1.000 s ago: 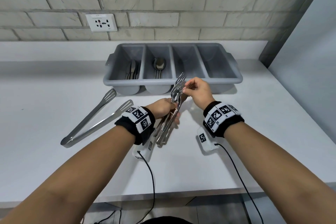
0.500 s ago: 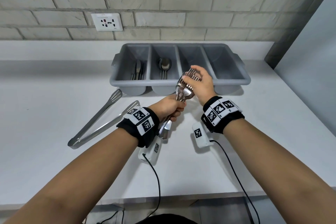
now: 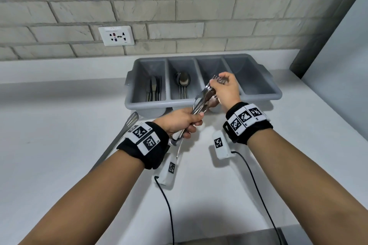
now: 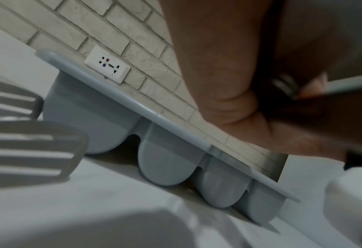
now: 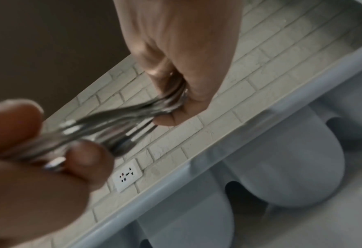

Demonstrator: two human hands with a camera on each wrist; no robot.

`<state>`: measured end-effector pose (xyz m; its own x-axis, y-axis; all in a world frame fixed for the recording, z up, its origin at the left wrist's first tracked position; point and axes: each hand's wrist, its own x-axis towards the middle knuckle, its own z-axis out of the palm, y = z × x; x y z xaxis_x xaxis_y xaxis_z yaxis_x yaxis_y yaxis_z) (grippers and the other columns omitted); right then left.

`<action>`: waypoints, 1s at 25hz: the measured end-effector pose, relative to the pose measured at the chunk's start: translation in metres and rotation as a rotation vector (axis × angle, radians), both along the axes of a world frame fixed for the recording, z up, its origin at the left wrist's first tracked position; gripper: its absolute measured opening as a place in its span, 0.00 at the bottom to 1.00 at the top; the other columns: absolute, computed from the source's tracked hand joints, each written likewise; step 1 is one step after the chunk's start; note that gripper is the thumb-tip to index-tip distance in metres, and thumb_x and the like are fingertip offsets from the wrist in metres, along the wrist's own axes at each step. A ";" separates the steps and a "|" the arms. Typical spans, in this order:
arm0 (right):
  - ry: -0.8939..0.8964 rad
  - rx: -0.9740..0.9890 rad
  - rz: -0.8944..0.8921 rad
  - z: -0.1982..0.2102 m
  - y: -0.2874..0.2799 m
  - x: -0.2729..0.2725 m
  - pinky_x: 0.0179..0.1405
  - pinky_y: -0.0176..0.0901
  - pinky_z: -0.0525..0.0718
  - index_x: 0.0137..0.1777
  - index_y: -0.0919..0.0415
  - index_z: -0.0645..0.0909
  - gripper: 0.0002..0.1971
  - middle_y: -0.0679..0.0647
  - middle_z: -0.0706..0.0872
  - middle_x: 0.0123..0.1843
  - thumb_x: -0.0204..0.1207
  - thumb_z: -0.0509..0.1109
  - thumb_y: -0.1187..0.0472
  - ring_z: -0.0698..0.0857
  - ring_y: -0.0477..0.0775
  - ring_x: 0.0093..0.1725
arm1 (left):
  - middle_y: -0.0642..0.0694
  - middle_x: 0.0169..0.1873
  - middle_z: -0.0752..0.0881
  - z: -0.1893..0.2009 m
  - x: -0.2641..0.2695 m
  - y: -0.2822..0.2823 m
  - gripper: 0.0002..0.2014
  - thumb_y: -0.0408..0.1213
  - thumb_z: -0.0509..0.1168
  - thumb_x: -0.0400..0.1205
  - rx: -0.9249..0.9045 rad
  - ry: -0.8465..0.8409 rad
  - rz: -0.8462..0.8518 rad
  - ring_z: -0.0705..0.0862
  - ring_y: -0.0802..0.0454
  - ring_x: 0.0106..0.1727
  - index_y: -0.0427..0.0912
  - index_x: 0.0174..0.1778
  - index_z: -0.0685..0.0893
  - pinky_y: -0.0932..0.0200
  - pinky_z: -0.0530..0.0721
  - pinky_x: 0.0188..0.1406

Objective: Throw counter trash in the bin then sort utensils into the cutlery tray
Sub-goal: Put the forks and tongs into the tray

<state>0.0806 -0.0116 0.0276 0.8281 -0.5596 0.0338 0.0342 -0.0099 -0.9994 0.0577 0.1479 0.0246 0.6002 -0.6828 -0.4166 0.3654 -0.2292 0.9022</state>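
Left hand: the left hand (image 3: 180,122) is clenched round the handle end of a bundle of forks (image 3: 203,99), in front of the cutlery tray (image 3: 260,93) and above the counter (image 3: 59,145)
Right hand: the right hand (image 3: 226,88) pinches the tine end of the same bundle, just over the tray's near rim; the right wrist view shows its fingers (image 5: 175,117) wrapped on the prongs
Tray so far: knives (image 3: 153,88) lie in the leftmost compartment, spoons (image 3: 183,83) in the second; the two right compartments look bare
Trash: none visible on the counter, and no bin in view, so I judge that part done
Left to do: the forks need a compartment, likely the third; the tongs (image 3: 127,127) lie on the counter left of the hands, not yet sorted
Progress: well past halfway, by my reckoning
Writing: wrist bands (image 3: 246,118) carry black-and-white square markers with tiny characters too small to read; the wall socket (image 3: 116,35) has a faint line of print, illegible; no brand to be made out
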 end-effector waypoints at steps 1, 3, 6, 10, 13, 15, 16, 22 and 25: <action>0.007 0.041 0.011 -0.002 -0.002 0.001 0.38 0.42 0.84 0.45 0.45 0.72 0.18 0.52 0.83 0.40 0.72 0.70 0.71 0.83 0.49 0.35 | 0.50 0.28 0.68 0.002 0.005 -0.002 0.11 0.34 0.54 0.87 0.008 -0.021 -0.001 0.65 0.64 0.14 0.46 0.38 0.68 0.74 0.61 0.11; 0.024 0.063 0.060 -0.006 -0.007 0.001 0.36 0.43 0.85 0.49 0.44 0.72 0.20 0.52 0.84 0.42 0.72 0.70 0.73 0.84 0.50 0.36 | 0.50 0.28 0.69 0.005 0.011 -0.007 0.10 0.31 0.54 0.86 0.036 -0.018 -0.018 0.65 0.64 0.14 0.46 0.38 0.68 0.74 0.61 0.12; 0.032 0.046 0.132 -0.003 -0.014 0.006 0.44 0.53 0.88 0.47 0.41 0.73 0.22 0.57 0.83 0.51 0.74 0.66 0.75 0.85 0.56 0.46 | 0.49 0.29 0.71 0.014 0.014 -0.025 0.10 0.29 0.53 0.85 0.043 0.004 -0.042 0.65 0.62 0.12 0.44 0.38 0.68 0.71 0.66 0.13; 0.018 0.068 0.226 0.004 -0.022 0.010 0.57 0.59 0.83 0.57 0.49 0.68 0.26 0.57 0.80 0.47 0.71 0.69 0.78 0.81 0.54 0.46 | 0.47 0.27 0.68 0.024 0.018 -0.048 0.12 0.26 0.51 0.83 0.003 -0.003 0.033 0.63 0.61 0.11 0.43 0.35 0.67 0.72 0.64 0.13; 0.037 0.023 0.235 0.013 -0.032 0.017 0.55 0.59 0.84 0.64 0.52 0.65 0.32 0.59 0.78 0.50 0.66 0.73 0.77 0.81 0.58 0.48 | 0.48 0.24 0.69 0.024 0.023 -0.062 0.10 0.23 0.55 0.81 -0.016 -0.022 0.093 0.65 0.61 0.13 0.42 0.37 0.70 0.70 0.65 0.12; 0.059 0.011 0.201 0.023 -0.042 0.027 0.44 0.53 0.87 0.70 0.55 0.63 0.34 0.55 0.78 0.47 0.67 0.72 0.77 0.81 0.56 0.45 | 0.47 0.26 0.70 0.025 0.026 -0.067 0.10 0.21 0.57 0.81 -0.081 0.008 0.131 0.69 0.61 0.14 0.41 0.41 0.71 0.68 0.72 0.13; 0.074 0.020 0.188 0.027 -0.048 0.034 0.38 0.51 0.87 0.72 0.56 0.62 0.35 0.54 0.78 0.46 0.68 0.72 0.77 0.82 0.55 0.43 | 0.47 0.28 0.73 0.025 0.027 -0.068 0.09 0.21 0.57 0.81 -0.101 0.026 0.136 0.72 0.61 0.16 0.41 0.43 0.73 0.67 0.76 0.15; 0.172 0.009 0.133 0.036 -0.071 0.072 0.53 0.60 0.85 0.72 0.59 0.63 0.33 0.61 0.80 0.53 0.69 0.71 0.75 0.84 0.63 0.51 | 0.51 0.35 0.76 0.032 0.035 -0.077 0.11 0.33 0.54 0.86 0.028 -0.152 0.207 0.68 0.60 0.21 0.54 0.58 0.73 0.70 0.67 0.15; 0.205 0.100 0.108 0.030 -0.074 0.086 0.51 0.60 0.86 0.72 0.65 0.64 0.29 0.63 0.80 0.50 0.71 0.63 0.79 0.84 0.63 0.49 | 0.50 0.33 0.73 0.038 0.047 -0.094 0.13 0.29 0.52 0.86 0.007 -0.145 0.269 0.67 0.61 0.17 0.52 0.59 0.72 0.71 0.62 0.14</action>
<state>0.1666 -0.0860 0.0577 0.8671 -0.4593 -0.1927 -0.1743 0.0825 -0.9812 0.1043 0.0543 0.0627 0.8126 -0.4884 -0.3180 0.2819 -0.1482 0.9479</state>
